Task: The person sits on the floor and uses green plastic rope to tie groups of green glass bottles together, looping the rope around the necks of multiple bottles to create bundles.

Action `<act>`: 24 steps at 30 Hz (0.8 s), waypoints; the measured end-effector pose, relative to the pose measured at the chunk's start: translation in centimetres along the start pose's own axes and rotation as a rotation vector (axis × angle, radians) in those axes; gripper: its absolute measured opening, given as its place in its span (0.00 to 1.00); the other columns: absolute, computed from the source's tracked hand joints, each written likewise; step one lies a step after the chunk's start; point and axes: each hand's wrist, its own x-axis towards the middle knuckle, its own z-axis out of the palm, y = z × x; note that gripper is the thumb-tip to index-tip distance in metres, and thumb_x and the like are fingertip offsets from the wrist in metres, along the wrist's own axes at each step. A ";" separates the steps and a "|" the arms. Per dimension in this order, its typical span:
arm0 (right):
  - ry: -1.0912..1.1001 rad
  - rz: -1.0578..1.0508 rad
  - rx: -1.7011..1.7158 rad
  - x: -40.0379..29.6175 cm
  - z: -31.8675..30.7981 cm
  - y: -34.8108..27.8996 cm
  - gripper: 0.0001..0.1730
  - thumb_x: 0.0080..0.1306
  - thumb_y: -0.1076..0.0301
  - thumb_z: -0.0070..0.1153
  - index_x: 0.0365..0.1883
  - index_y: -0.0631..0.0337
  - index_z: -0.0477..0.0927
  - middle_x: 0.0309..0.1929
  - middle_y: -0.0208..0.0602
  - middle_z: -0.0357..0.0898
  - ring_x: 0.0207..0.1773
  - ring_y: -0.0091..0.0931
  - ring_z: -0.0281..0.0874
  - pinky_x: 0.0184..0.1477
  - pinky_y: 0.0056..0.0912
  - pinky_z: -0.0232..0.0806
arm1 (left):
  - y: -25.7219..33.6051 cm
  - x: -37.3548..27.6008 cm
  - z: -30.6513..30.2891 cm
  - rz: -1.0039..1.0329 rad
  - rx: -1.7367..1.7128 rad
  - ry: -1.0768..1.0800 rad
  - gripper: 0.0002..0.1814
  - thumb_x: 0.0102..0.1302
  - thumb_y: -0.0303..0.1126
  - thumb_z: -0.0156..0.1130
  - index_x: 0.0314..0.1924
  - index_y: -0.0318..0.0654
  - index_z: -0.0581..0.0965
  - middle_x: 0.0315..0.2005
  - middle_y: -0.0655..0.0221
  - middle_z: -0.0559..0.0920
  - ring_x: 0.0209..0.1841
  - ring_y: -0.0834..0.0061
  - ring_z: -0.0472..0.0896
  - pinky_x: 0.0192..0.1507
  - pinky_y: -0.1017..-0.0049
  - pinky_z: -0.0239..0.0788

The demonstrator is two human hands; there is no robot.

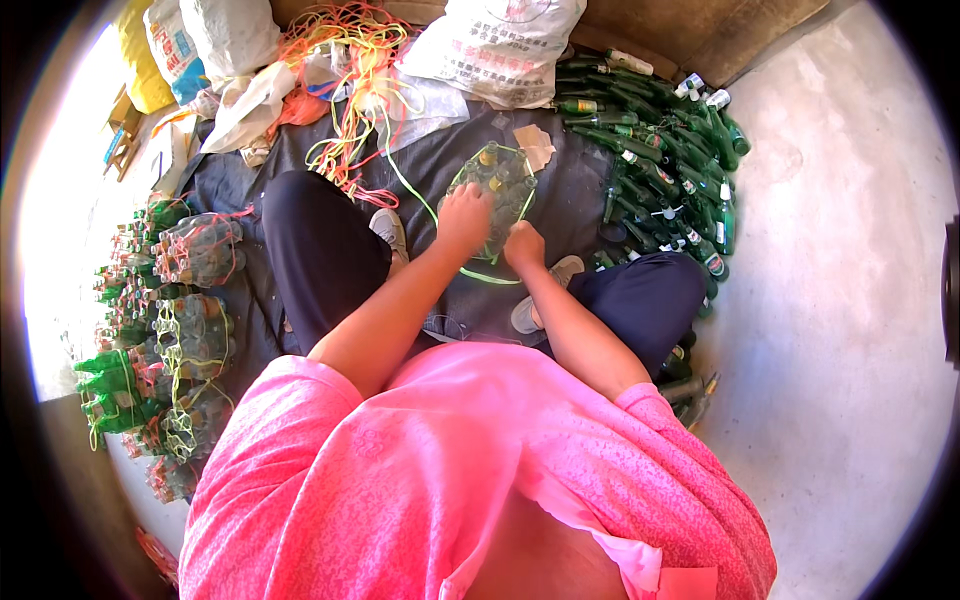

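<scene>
Between my feet stands a tight cluster of clear glass bottles [510, 191], mouths up. A yellow-green plastic cord [529, 206] runs around its edge, and a loop of it curves below on the near side. My left hand [466, 217] lies with curled fingers over the left part of the cluster; blur hides whether it grips cord or glass. At the near right edge my right hand [525, 246] is a closed fist on the cord. A long strand of the cord leads from the left of the cluster up to a tangled heap of cords [360, 52].
Green glass bottles [660, 157] lie piled at the right against a pale wall [817, 225]. Tied bottle bundles [199, 247] stand at the left. White woven sacks [495, 52] sit at the back. A torn cardboard piece [534, 146] lies on the black sheet [570, 187].
</scene>
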 end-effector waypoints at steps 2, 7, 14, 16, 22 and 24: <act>-0.011 0.040 -0.012 -0.1 0.2 -0.2 0.14 0.70 0.66 0.44 0.38 0.65 0.79 0.40 0.62 0.82 0.49 0.56 0.79 0.51 0.56 0.70 | 0.2 -1.5 0.9 -0.111 -0.041 -0.148 0.08 0.59 0.27 0.59 0.39 0.37 0.80 0.40 0.52 0.84 0.45 0.48 0.84 0.47 0.53 0.76; -0.070 0.064 -0.085 -2.6 -1.3 -1.6 0.17 0.71 0.62 0.41 0.40 0.65 0.79 0.42 0.61 0.82 0.49 0.55 0.80 0.52 0.56 0.70 | -1.2 -4.5 6.7 -0.129 -0.217 -0.150 0.05 0.62 0.26 0.59 0.35 0.33 0.79 0.34 0.49 0.84 0.38 0.46 0.84 0.41 0.53 0.76; -0.226 -0.060 -0.323 -5.0 -4.0 -4.7 0.15 0.70 0.65 0.42 0.40 0.66 0.78 0.41 0.64 0.82 0.47 0.57 0.81 0.50 0.61 0.70 | -2.3 -5.3 9.8 -0.191 -0.336 -0.123 0.10 0.71 0.34 0.53 0.41 0.35 0.78 0.33 0.49 0.83 0.39 0.47 0.82 0.42 0.50 0.72; -0.257 -0.041 -0.346 -4.8 -3.9 -4.8 0.14 0.69 0.66 0.43 0.40 0.67 0.77 0.40 0.64 0.83 0.47 0.57 0.81 0.51 0.61 0.71 | -2.1 -5.5 9.5 -0.168 -0.335 -0.109 0.09 0.72 0.33 0.52 0.41 0.35 0.76 0.31 0.49 0.83 0.38 0.47 0.82 0.41 0.50 0.72; -0.369 -0.170 -0.427 -5.0 -4.1 -5.7 0.13 0.70 0.68 0.43 0.41 0.67 0.76 0.40 0.63 0.83 0.45 0.56 0.83 0.50 0.59 0.72 | -2.4 -5.8 8.8 -0.027 -0.198 -0.081 0.06 0.70 0.31 0.52 0.43 0.39 0.73 0.31 0.54 0.82 0.37 0.51 0.83 0.39 0.54 0.75; -0.390 -0.187 -0.445 -5.0 -4.0 -5.8 0.13 0.70 0.69 0.42 0.42 0.67 0.76 0.40 0.63 0.83 0.45 0.56 0.83 0.50 0.59 0.72 | -2.6 -5.9 8.5 -0.004 -0.175 -0.100 0.06 0.69 0.30 0.52 0.43 0.38 0.72 0.32 0.55 0.82 0.37 0.52 0.84 0.39 0.55 0.76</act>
